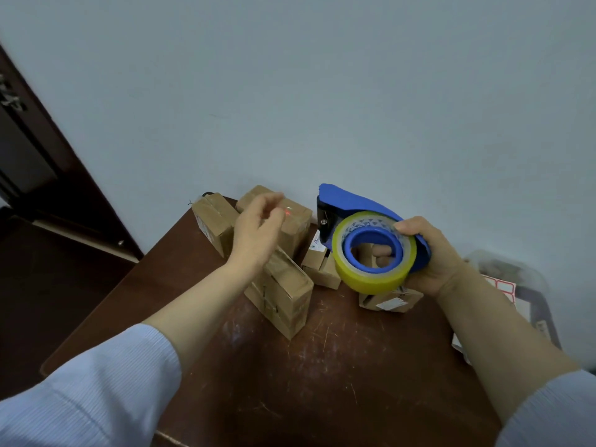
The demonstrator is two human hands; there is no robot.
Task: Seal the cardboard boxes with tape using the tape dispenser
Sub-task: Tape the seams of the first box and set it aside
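Cardboard boxes (pixel 283 295) crowd the table (pixel 322 382) — left hand (pixel 254 233) slack, right hand (pixel 432 256) gripping dispenser (pixel 354 201).

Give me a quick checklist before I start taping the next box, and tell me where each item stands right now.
1. Dispenser gripped: ok, right hand holds it.
2. Roll mounted on dispenser: ok.
3. Tape end pulled out ready: cannot tell.
4. Left hand free: ok, holds nothing, reaching over the boxes.
5. One box steadied: not ok, no hand grips any.
6. Which box needs tape: cannot tell; the nearest shows tape.
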